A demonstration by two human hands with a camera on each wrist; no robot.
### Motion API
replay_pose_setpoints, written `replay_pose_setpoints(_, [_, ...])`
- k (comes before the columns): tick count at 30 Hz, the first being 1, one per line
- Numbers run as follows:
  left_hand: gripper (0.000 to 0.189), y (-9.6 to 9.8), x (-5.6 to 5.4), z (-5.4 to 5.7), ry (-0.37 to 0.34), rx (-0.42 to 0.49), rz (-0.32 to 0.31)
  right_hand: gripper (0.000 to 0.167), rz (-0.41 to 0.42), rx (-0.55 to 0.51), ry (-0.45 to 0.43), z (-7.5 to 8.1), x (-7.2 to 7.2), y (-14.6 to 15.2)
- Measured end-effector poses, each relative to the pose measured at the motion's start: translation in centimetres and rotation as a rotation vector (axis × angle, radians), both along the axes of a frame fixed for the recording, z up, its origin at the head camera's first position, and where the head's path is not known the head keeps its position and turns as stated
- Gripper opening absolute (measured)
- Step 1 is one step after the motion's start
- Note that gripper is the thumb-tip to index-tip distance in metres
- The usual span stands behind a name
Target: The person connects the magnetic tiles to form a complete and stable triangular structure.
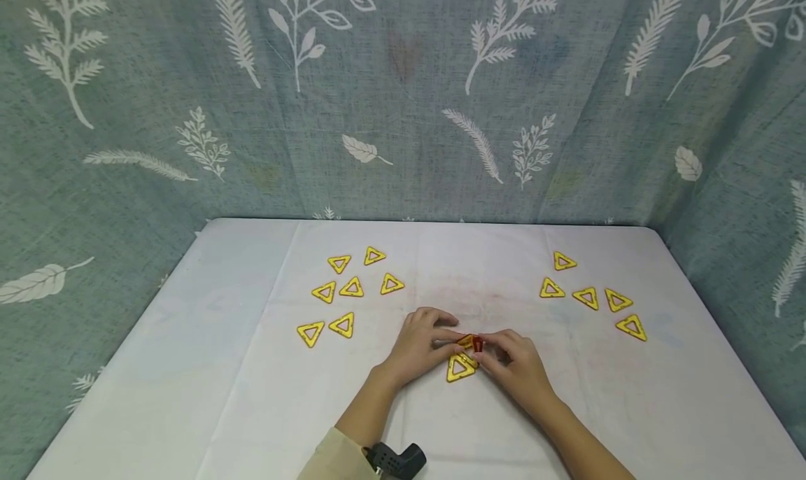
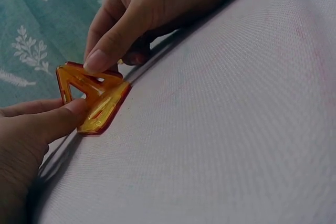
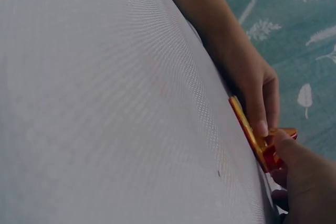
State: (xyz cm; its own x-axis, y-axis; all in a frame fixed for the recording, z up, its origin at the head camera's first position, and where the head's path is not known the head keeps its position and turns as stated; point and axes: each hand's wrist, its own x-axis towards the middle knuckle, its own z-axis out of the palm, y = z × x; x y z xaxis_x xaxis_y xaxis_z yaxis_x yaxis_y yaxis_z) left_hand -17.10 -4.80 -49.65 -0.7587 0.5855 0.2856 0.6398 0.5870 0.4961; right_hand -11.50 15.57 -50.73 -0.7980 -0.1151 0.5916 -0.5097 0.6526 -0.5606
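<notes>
Between the two hands is a small cluster of yellow see-through triangular tiles with open middles, like magnetic building tiles. One tile of it lies flat on the table. Upright tiles lean together at its far side, their edges looking orange to red. My left hand pinches the left upright tile between thumb and fingers. From the other side, my right hand pinches the right upright tile, thumb toward me. Fingers hide parts of these tiles in every view.
Several loose yellow triangles lie flat at the back left of the white table. Another loose group lies at the back right. A patterned grey-green curtain stands behind and at both sides. A black device sits on the left wrist.
</notes>
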Motion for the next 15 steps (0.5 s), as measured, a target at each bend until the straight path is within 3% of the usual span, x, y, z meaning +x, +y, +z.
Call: replay_pose_setpoints(15, [0.031,0.04,-0.2,0.03,0.012,-0.001,-0.045,0.029,-0.006,-0.003,-0.081,0.16,0.09,0.03])
